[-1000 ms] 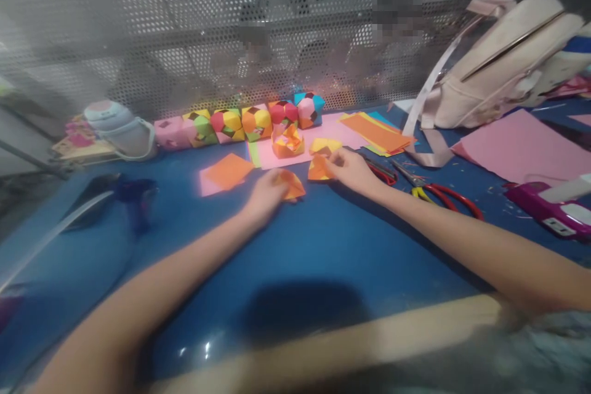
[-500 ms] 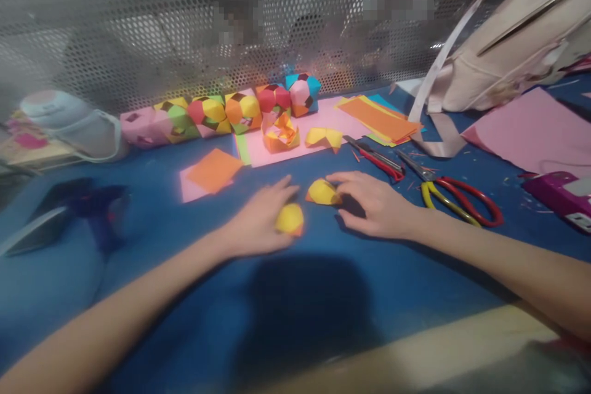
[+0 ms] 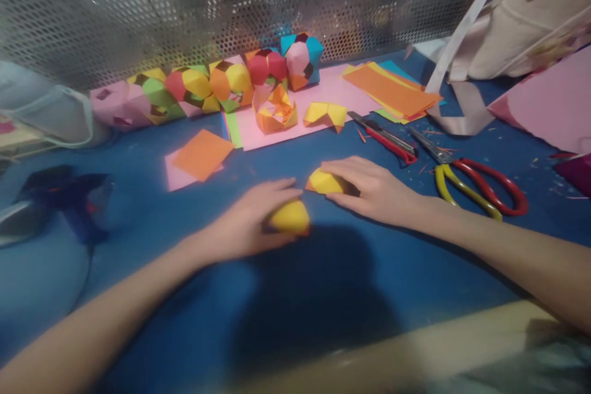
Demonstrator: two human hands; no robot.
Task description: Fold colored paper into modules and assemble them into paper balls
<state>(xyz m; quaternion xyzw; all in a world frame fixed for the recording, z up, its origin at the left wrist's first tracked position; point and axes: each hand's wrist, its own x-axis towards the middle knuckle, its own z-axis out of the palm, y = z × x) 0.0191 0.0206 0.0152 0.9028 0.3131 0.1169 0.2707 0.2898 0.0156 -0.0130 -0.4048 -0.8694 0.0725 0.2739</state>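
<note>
A yellow folded paper piece (image 3: 292, 217) with an orange edge sits between the thumb and fingers of my left hand (image 3: 249, 215), low over the blue table. Just beyond it, my right hand (image 3: 369, 188) holds a second yellow folded paper piece (image 3: 325, 182) by its right side, thumb and fingers closed around it. The two pieces are apart, with a small gap between them. Farther back on a pink sheet (image 3: 318, 86) lie a yellow folded unit (image 3: 325, 116) and an open orange-and-yellow paper form (image 3: 275, 112).
A row of colourful paper balls (image 3: 189, 89) lines the perforated metal panel. Scissors (image 3: 447, 166) and a red cutter knife (image 3: 390, 140) lie to the right, below orange paper strips (image 3: 392, 91). Orange and pink squares (image 3: 203, 155) and a blue glue gun (image 3: 76, 197) are at left.
My right hand has closed onto the right yellow piece, which it was only beside or barely touching. My left hand's grip now reaches farther around its piece. The view has tilted downward.
</note>
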